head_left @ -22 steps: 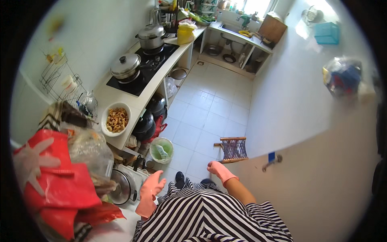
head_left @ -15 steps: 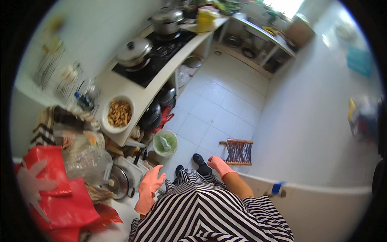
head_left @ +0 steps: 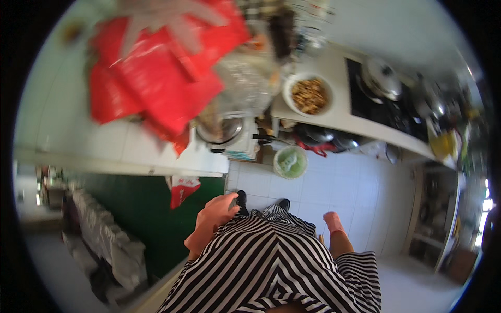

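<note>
My left hand (head_left: 214, 216), in a pink rubber glove, is in front of my striped top, below the near edge of the white counter. Its fingers point right and are partly apart, with nothing seen in them. At my right side hangs my right hand (head_left: 334, 221), also in a pink glove; it looks loosely curled and holds nothing I can see. Neither hand touches anything other than perhaps my clothing. Nearest ahead of them stands a pale green bucket (head_left: 291, 161) on the tiled floor, with something light green inside.
Shiny red bags (head_left: 156, 78) and clear plastic bags (head_left: 242, 83) lie on the left counter. Beside them is a lidded pan (head_left: 224, 130). A white bowl (head_left: 288, 94) of brown food sits near a black hob (head_left: 360, 99) with a steel pot (head_left: 383, 78). Green floor (head_left: 130, 208) shows at left.
My view has turned left: the counter and bags swing across the top, and the green floor now shows. The right hand has dropped lower at my side, and the wooden stool is mostly hidden.
</note>
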Demonstrator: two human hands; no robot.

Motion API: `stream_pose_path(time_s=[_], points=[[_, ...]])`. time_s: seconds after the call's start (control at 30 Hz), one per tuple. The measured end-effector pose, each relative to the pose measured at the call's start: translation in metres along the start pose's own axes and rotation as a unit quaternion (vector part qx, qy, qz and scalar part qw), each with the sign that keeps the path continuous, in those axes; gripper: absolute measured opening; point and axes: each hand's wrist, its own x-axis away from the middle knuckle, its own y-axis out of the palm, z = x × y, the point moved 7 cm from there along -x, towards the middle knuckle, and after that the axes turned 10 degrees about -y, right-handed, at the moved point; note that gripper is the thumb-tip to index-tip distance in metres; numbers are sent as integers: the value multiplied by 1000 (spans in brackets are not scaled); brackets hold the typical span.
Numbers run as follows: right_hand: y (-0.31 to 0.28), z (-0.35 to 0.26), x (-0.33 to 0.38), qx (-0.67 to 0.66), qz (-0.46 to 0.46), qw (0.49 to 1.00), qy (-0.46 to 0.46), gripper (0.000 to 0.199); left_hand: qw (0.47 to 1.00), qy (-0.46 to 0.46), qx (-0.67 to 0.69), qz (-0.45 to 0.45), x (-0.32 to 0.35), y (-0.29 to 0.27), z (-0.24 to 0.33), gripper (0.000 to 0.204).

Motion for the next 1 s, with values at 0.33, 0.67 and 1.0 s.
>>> stream_pose_path(time_s=[0.33,0.67,1.0], points=[[-109,-195,-107,196,-91,951,-220,32,984,-24,149,94,33,-36,-179,53],[-244,-681,-267,92,-79,957,-264,32,921,-55,303,237,117,-115,-489,45],[-239,-1025,-342,131,-103,913,-373,32,833,-363,374,184,209,-122,-682,53]])
